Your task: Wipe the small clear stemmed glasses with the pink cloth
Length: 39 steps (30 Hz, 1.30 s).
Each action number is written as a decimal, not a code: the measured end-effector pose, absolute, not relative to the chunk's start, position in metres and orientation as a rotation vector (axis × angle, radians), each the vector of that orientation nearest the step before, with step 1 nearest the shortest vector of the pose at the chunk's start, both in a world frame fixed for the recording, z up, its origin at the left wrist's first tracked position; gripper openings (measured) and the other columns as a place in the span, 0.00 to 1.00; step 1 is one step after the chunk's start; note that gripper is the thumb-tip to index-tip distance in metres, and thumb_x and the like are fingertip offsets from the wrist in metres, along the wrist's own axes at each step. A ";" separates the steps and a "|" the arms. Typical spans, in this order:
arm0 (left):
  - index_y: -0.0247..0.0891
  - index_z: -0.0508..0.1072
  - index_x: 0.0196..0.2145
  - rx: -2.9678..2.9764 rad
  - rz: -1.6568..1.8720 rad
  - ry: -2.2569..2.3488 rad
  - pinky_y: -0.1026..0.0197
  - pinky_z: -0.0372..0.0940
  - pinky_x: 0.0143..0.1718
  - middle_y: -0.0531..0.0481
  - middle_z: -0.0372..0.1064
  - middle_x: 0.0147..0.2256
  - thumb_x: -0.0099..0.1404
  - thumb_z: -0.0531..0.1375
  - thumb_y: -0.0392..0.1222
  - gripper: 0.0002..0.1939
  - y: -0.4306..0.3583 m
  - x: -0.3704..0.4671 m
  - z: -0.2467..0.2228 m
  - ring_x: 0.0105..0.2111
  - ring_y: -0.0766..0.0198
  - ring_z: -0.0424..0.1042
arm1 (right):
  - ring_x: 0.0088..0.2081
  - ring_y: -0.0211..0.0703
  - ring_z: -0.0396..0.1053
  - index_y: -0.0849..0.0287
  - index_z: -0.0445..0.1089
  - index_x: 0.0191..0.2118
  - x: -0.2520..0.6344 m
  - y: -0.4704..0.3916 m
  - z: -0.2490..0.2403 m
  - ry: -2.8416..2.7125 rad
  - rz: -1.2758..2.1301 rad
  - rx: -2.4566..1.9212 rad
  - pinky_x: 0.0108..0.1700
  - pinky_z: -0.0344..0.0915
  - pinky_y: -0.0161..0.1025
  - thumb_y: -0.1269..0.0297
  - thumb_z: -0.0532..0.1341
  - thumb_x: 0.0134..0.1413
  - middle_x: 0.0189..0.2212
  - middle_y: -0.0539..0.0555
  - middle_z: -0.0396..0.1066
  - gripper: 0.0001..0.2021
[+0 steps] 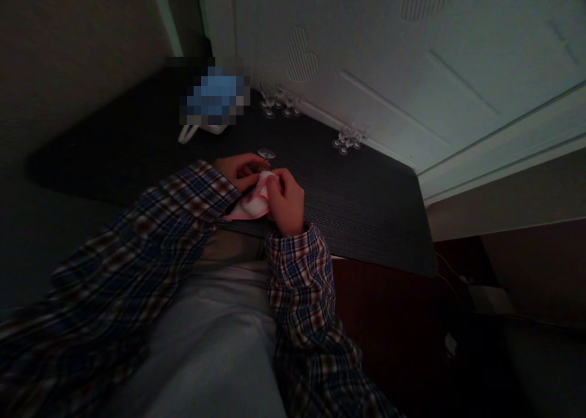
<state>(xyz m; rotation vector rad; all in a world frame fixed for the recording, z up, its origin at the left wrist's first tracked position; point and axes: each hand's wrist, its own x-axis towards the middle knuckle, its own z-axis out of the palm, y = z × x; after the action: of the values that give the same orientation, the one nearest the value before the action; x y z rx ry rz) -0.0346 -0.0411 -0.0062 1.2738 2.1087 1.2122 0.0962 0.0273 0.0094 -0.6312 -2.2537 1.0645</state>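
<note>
Low over the front edge of the dark tabletop, both my hands are close together. My left hand (238, 169) has its fingers bent around the lower part of a clear suction cup (267, 154), whose round disc sticks up past the fingertips. A pink-and-white cloth (253, 204) hangs between the hands. My right hand (287, 201) pinches this cloth between thumb and fingers, pressed near the base of the suction cup. The cloth hides where the fingers of the two hands meet.
On the dark tabletop (366, 204), clear suction cups lie in two clusters, one at the back (280, 102) and one further right (348, 138). A pixelated blue-and-white object (215, 97) stands back left. Behind rises a white panel (366, 46) with raised hearts.
</note>
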 end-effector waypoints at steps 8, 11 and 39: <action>0.36 0.67 0.44 1.277 1.191 2.110 0.66 0.63 0.28 0.48 0.69 0.38 0.52 0.54 0.45 0.22 -0.042 -0.033 -0.001 0.28 0.66 0.68 | 0.30 0.33 0.62 0.57 0.61 0.34 0.096 0.028 0.008 -2.246 1.059 -0.630 0.34 0.56 0.31 0.60 0.46 0.55 0.27 0.48 0.64 0.10; 0.35 0.67 0.44 1.295 1.207 2.102 0.65 0.63 0.29 0.47 0.69 0.39 0.52 0.54 0.46 0.22 -0.042 -0.032 0.001 0.29 0.66 0.68 | 0.30 0.33 0.62 0.57 0.61 0.34 0.096 0.028 0.008 -2.249 1.054 -0.625 0.34 0.56 0.31 0.60 0.46 0.55 0.27 0.47 0.64 0.11; 0.36 0.67 0.44 1.273 1.219 2.090 0.66 0.62 0.27 0.48 0.69 0.38 0.52 0.54 0.46 0.22 -0.042 -0.032 -0.002 0.29 0.65 0.68 | 0.30 0.33 0.62 0.57 0.61 0.34 0.096 0.027 0.010 -2.265 1.081 -0.658 0.35 0.56 0.31 0.59 0.45 0.55 0.28 0.48 0.64 0.11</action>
<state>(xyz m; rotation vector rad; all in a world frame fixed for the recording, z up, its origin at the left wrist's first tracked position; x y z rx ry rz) -0.0323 -0.0423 -0.0018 1.2727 2.0901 1.2186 0.0960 0.0273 0.0099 -0.6579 -2.2652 1.0810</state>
